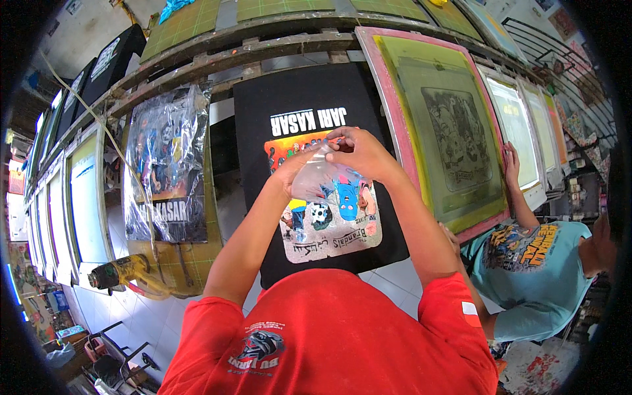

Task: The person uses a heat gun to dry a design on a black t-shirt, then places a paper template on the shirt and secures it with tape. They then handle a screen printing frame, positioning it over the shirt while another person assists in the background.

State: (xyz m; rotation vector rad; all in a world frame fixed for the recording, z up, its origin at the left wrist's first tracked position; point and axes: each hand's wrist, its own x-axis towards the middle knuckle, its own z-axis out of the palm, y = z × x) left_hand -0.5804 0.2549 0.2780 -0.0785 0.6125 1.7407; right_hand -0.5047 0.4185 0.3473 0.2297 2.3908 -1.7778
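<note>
A black T-shirt point(306, 92) lies flat before me on a board, with a colourful cartoon print point(329, 245) and white lettering on it. Just above the print, both my hands hold a piece of thin, translucent plastic point(313, 181); I cannot tell if it is a bag or a sheet. My left hand point(294, 172) has its fingers closed at the plastic's upper left side. My right hand point(365, 155) pinches its upper right part, thumb and fingers bent together. The two hands nearly meet, hiding part of the print.
On the left lies a similar print under clear plastic point(168, 151), with a yellow and black heat gun point(128, 275) near it and a cable point(122, 155) crossing. To the right, a co-worker in a teal shirt point(533, 276) has a hand at a pink-edged printing screen point(431, 131). A wooden rail point(224, 60) runs behind.
</note>
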